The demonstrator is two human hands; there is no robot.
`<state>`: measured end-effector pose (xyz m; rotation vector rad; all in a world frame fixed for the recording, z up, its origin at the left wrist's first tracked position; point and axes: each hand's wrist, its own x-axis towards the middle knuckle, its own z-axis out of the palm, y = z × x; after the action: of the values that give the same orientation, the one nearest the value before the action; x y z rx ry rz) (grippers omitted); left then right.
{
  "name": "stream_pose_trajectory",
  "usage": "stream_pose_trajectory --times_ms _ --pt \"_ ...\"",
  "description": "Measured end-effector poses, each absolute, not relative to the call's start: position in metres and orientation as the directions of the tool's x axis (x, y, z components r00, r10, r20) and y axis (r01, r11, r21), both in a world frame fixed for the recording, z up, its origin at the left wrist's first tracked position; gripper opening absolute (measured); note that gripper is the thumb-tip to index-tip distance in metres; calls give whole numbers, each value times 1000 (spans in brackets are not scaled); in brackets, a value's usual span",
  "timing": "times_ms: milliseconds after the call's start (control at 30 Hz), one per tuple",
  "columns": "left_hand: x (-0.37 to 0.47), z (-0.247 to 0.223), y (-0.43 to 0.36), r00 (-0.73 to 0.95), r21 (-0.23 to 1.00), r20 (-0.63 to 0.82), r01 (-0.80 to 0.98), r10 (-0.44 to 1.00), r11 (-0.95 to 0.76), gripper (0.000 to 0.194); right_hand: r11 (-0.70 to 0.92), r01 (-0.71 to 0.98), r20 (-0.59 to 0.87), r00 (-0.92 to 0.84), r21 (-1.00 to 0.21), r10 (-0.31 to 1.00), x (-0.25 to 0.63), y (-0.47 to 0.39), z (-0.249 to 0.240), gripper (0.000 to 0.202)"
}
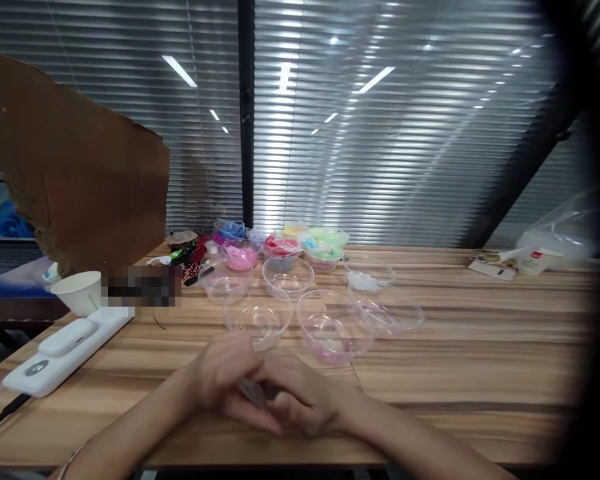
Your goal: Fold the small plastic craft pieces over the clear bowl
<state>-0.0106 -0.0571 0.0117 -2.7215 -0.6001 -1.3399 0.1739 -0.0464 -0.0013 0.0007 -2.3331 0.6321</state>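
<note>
My left hand [230, 379] and my right hand [303, 393] meet above the front of the table, fingers curled toward each other and touching. Between them shows a small, translucent piece [251, 392], blurred and mostly covered, so its kind is unclear. Just beyond the hands stand clear round plastic bowls: one bowl [257, 317] ahead of my left hand and another bowl [335, 327], with pink at its base, ahead of my right. To the right is a clear bowl [387, 312] with pinkish contents, near a white clump [363, 281].
Bowls of pink material [241, 257], red material [281, 245] and pale green material [325, 243] line the back. At left are a white power strip [70, 357], a paper cup [81, 293] and a cardboard sheet [105, 180]. A small box [493, 267] lies far right.
</note>
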Motion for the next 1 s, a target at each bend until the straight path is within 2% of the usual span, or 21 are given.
stream_pose_trajectory --times_ms 67,133,300,433,600,800,900,1000 --pt "-13 15 -59 724 -81 672 279 154 -957 41 866 -156 588 -788 -475 180 175 -48 -9 36" --pt "-14 19 -58 789 -233 614 219 32 -948 45 863 -123 576 -789 -490 214 174 -51 -12 21" --pt "-18 20 -46 777 -354 629 260 -23 -898 51 883 -52 756 -542 -467 368 171 -56 -15 14" --pt "-26 17 -44 716 -495 691 371 -97 -786 42 912 12 836 -396 -409 380 174 -59 -17 15" --pt "-27 15 -45 697 -527 709 424 -107 -737 31 936 25 855 -400 -350 330 177 -59 -15 22" --pt "-18 4 -41 559 -336 826 383 -74 -860 40 876 -120 816 -440 -466 374 173 -57 -15 33" --pt "-18 1 -39 597 -390 795 372 -105 -842 39 862 -104 809 -417 -496 415 171 -57 -16 30" --pt "-20 3 -38 611 -464 778 407 -143 -787 35 852 -47 796 -388 -521 465 171 -55 -16 14"
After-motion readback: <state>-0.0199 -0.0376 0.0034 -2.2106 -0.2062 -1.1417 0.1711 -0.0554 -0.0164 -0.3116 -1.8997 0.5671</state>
